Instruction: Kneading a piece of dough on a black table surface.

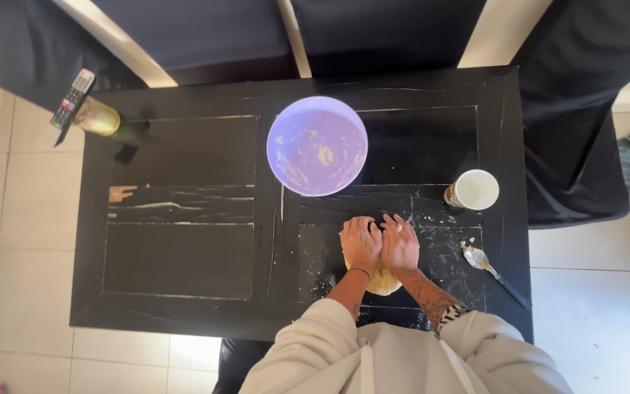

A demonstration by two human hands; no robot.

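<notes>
Both my palms press flat on the dough (pixel 383 281) near the black table's (pixel 184 255) front edge: left hand (pixel 359 244) beside right hand (pixel 400 243), fingers spread, gripping nothing. Beyond sits a lilac bowl (pixel 317 145); rightward, a white cup (pixel 474 190) and spoon (pixel 477 257).
</notes>
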